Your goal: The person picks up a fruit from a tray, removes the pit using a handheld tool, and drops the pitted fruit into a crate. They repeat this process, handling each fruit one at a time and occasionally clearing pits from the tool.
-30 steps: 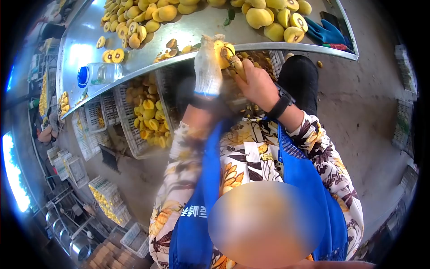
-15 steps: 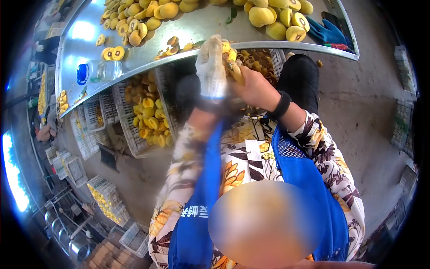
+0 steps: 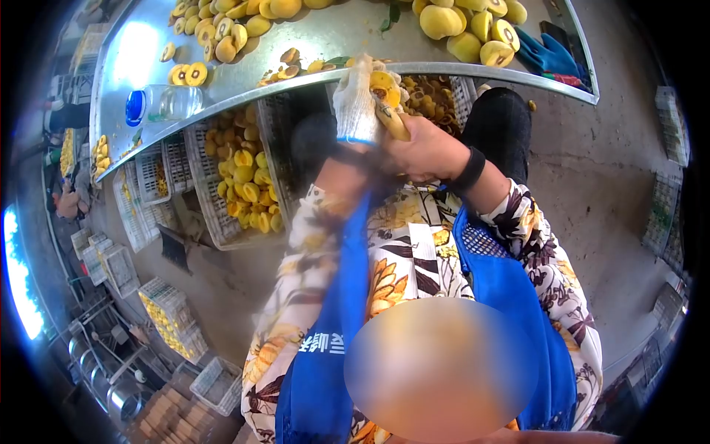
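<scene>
My left hand [image 3: 356, 100], in a white knitted glove, is closed around a halved yellow peach [image 3: 385, 85] whose cut face is turned toward my right hand. A brownish hollow or pit shows at its middle. My bare right hand [image 3: 423, 144], with a black band at the wrist, grips a short tool with a yellowish handle [image 3: 394, 124]. Its tip is at the peach's cut face; the tip's shape is hard to make out. Both hands are at the metal table's [image 3: 244, 95] near edge, over a crate of brown-and-yellow scraps [image 3: 433, 96].
Whole and halved peaches [image 3: 222, 29] are heaped on the table, with more peaches [image 3: 473, 29] at the right. A clear jar with a blue lid [image 3: 170, 102] lies at left, blue gloves [image 3: 551, 55] at right. Below stands a crate of peach halves [image 3: 248, 185].
The peach's cut face is more exposed now, and my left hand has shifted slightly right. My right hand has moved a little down with the tool. The whole view has shifted slightly.
</scene>
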Available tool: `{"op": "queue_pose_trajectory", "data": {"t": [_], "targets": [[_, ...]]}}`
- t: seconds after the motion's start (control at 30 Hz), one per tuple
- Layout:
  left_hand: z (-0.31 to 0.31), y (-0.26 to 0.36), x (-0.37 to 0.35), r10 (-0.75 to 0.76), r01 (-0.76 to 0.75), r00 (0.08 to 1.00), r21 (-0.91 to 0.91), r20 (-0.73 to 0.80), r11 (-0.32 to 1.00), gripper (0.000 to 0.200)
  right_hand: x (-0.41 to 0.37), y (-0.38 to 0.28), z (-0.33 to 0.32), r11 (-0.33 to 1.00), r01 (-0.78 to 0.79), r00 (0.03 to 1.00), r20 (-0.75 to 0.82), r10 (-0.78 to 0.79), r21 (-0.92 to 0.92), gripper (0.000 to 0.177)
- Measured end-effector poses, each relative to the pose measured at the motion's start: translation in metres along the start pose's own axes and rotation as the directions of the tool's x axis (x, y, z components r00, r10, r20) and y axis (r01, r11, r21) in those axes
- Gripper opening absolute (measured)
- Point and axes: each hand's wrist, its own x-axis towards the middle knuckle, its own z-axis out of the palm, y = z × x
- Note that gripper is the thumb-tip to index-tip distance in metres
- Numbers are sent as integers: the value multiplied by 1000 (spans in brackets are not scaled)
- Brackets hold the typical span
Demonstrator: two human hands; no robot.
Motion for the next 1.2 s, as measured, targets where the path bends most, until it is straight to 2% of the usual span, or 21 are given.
{"op": "queue_pose_trajectory", "data": {"t": [0.2,0.27,0.33,0.37,0.43,0.47,0.5,0.53,0.6,0.63,0.73,0.8,0.87,0.93,0.97,1.03,1.07,1.1,1.13,1.17,1.2], "targets": [[-20,19,15,-53,62,973,34,-226,997,40,-15,-8,-25,990,-29,918,396,-27,135,9],[-25,20,19,125,-93,956,133,-264,987,40,-16,-16,-11,991,77,993,-83,-86,-111,8],[-19,22,9,201,-132,947,267,-252,955,43,8,5,-12,939,255,852,-406,-331,-229,18],[-15,21,5,208,-149,955,264,-212,953,42,12,10,-14,881,303,768,-454,-452,-364,21],[-18,9,-7,545,-529,814,640,199,557,31,20,1,-9,701,357,551,-467,-692,-617,29],[-24,3,-8,569,-511,736,852,367,112,26,25,-1,-7,716,318,566,-481,-670,-622,32],[-29,-3,-9,572,-377,632,853,522,-362,22,26,-4,-5,715,305,566,-485,-667,-629,36],[-28,-14,-6,671,-360,465,815,578,-453,21,27,-15,1,720,248,558,-512,-653,-648,33],[-4,-3,-26,637,-505,733,819,240,273,25,36,-13,0,673,321,486,-494,-720,-666,25],[8,2,-34,576,-458,816,669,54,585,27,35,-14,-1,687,231,560,-483,-673,-689,22],[14,8,-43,531,-367,848,720,-2,589,29,32,-19,5,666,203,542,-484,-687,-717,21],[13,6,-44,610,-447,792,712,34,541,29,33,-27,5,666,283,539,-460,-705,-690,20],[-1,-1,-38,721,-456,671,863,173,217,26,30,-25,7,667,323,541,-447,-712,-671,18],[-17,-8,-34,593,-431,795,805,127,407,24,38,-15,3,605,240,611,-366,-702,-759,18],[-25,-12,-35,590,-523,783,724,198,451,23,28,-21,9,661,258,684,-350,-640,-705,20],[-52,3,-38,597,-560,704,818,386,131,21,29,-18,15,686,328,706,-314,-635,-650,16],[-54,24,-47,576,-484,738,870,351,90,20,25,-19,13,677,337,722,-282,-632,-655,16],[-58,45,-58,622,-400,625,878,472,-264,20,25,-15,9,684,308,740,-286,-609,-661,17],[-72,59,-61,623,-314,779,905,72,288,22,26,-9,5,690,281,758,-287,-586,-667,17],[-87,74,-63,510,-224,789,614,-341,757,26,29,3,-1,703,248,777,-296,-555,-666,18],[-103,88,-67,562,-100,733,755,-385,648,33,32,15,-8,715,215,793,-308,-525,-665,19]]}}
